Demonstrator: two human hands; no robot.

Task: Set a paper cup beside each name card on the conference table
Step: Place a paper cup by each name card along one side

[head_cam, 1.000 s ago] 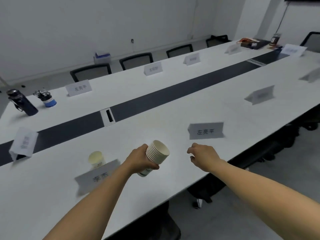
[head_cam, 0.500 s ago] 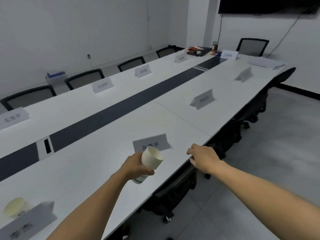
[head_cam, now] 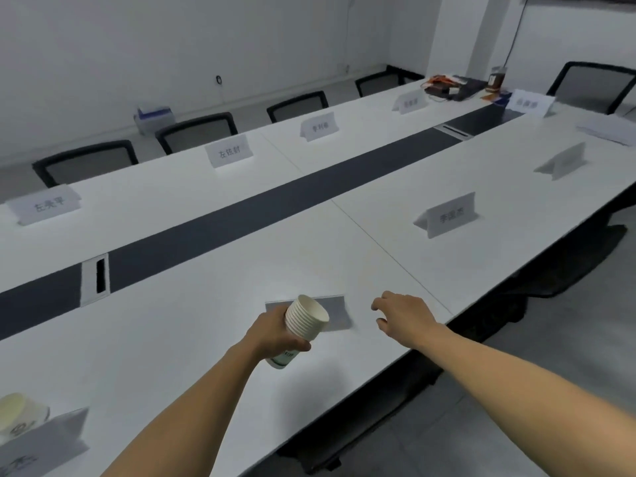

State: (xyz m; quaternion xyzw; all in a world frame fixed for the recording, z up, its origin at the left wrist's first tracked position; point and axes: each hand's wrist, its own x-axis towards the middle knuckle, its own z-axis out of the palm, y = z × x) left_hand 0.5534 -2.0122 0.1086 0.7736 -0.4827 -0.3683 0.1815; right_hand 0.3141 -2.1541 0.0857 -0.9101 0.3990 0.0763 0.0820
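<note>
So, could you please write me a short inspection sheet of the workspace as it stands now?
Surface: long white conference table with a dark centre strip.
Job's things: stack of paper cups held tilted over the nearest name card; one placed cup beside the bottom-left card; next card has no cup.
Clutter: oddments at the far end.
Grippers: left hand grips the stack; right hand open, empty.
Cables: wall cable.
Surroundings: black chairs, white walls.

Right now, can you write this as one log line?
left hand: holds cup stack | right hand: empty, open | nearest name card: no cup yet
</note>
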